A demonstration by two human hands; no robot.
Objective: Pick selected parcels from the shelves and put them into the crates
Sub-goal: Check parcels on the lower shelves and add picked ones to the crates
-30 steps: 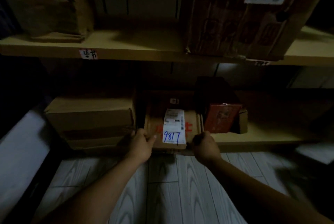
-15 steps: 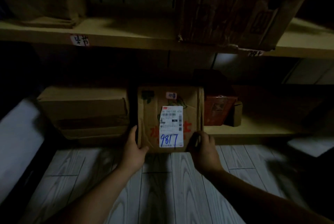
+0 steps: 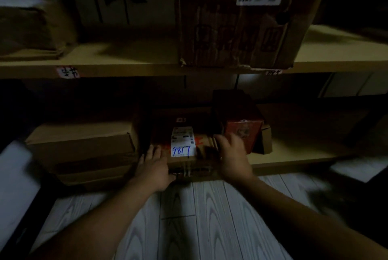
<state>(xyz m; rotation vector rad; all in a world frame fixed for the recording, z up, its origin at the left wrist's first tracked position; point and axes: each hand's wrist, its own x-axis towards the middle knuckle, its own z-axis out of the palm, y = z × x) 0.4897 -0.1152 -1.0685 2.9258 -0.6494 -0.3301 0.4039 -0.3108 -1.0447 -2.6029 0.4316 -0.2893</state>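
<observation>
- Parcel 9817 [image 3: 182, 140] is lying flat at the front edge of the lower shelf [image 3: 294, 155], just above the pale plank floor [image 3: 199, 217], and we are reaching to it with both arms.
- Our left hand [image 3: 154, 167] is resting on its near left corner, fingers laid fairly straight over the top and thumb against the front face: pressing, not clasping.
- Our right hand [image 3: 233, 155] is covering the near right edge; it is blurring, so we cannot tell whether it is grasping.
- We are judging the step as drawing the parcel off the shelf: we should be curling fingers down both sides and pulling straight toward us, level, so the weight is sitting evenly.
- Its handwritten label [image 3: 181, 151] is facing up and reading upright to us; the long axis seems to be running front to back, into the shelf.
- A red box [image 3: 243, 131] is sitting just beside its right flank and a large carton [image 3: 79, 144] beside its left, so a sideways swing is risking a snag.
- No crates are showing.
</observation>
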